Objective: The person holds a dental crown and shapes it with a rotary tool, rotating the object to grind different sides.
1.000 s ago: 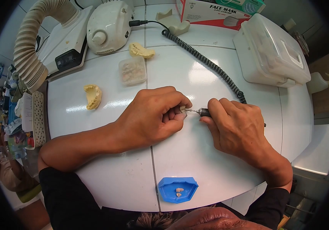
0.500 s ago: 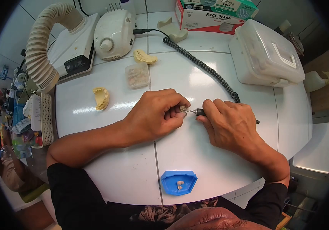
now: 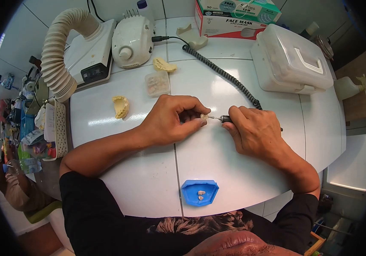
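My left hand [image 3: 166, 120] pinches a small tooth-coloured piece [image 3: 204, 116], like a dental crown, between thumb and fingertips. Closed around a black and silver rotary handpiece [image 3: 225, 119], my right hand [image 3: 256, 131] points its thin metal bur [image 3: 214, 117] leftward at the piece. The bur tip is at the piece's right side; whether it touches cannot be made out. Nearer to me, a blue tray [image 3: 187, 198] holds two small tooth-coloured pieces [image 3: 201, 195]. A coiled black cord [image 3: 225, 76] runs from the handpiece to a white control unit [image 3: 132, 45].
Yellowish dental casts [image 3: 120, 107] [image 3: 164, 65] and a clear box of small pieces [image 3: 157, 83] lie beyond my left hand. A ribbed suction hose [image 3: 54, 51] arches at left. A white lidded case [image 3: 292, 59] and face mask boxes [image 3: 236, 20] stand at the back.
The view has shifted slightly. My left fingertips have shifted, and the small piece shows more plainly between them. Both hands keep their hold, with the bur still pointing at the piece.
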Available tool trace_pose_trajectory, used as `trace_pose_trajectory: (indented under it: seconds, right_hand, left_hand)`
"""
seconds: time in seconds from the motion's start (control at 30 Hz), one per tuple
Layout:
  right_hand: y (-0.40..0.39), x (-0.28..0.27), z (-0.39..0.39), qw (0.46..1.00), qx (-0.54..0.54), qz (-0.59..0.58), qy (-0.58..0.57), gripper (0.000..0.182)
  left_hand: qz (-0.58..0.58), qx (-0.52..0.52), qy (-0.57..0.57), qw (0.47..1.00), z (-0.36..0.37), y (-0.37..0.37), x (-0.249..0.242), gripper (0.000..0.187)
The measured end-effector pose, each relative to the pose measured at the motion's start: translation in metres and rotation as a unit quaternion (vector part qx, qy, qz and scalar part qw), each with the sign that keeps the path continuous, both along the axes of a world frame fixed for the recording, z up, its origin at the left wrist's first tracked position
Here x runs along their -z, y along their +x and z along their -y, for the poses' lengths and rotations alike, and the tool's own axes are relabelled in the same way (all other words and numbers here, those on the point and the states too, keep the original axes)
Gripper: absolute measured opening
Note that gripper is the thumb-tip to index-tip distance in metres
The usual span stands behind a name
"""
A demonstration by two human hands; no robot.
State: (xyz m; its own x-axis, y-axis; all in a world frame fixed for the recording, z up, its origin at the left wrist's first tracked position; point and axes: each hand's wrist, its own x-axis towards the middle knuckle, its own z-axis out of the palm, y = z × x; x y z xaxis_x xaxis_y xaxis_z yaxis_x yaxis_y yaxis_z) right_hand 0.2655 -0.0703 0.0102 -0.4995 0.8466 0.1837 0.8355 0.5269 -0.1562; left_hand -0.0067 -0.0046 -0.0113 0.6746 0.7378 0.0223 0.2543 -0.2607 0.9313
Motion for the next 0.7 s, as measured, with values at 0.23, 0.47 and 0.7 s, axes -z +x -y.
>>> trace_pose_trajectory:
  seconds: [0.23,0.47,0.7]
  right_hand:
    - [-0.0024,-0.0012,0.0001,1.0,-0.004,0.01,0.008,0.03]
    - [-0.0037,-0.0007,-0.0006,1.0,-0.004,0.019,0.002,0.031]
    - [-0.0031,-0.0017,-0.0009,1.0,-0.005,0.017,0.001,0.031]
  left_hand:
    - [0.003,0.006,0.006,1.0,-0.0003,-0.0006,-0.0016,0.019]
    - [0.011,0.006,-0.024,1.0,-0.0007,-0.0011,-0.0007,0.018]
    - [0.012,0.013,-0.015,1.0,-0.0011,-0.001,0.0002,0.017]
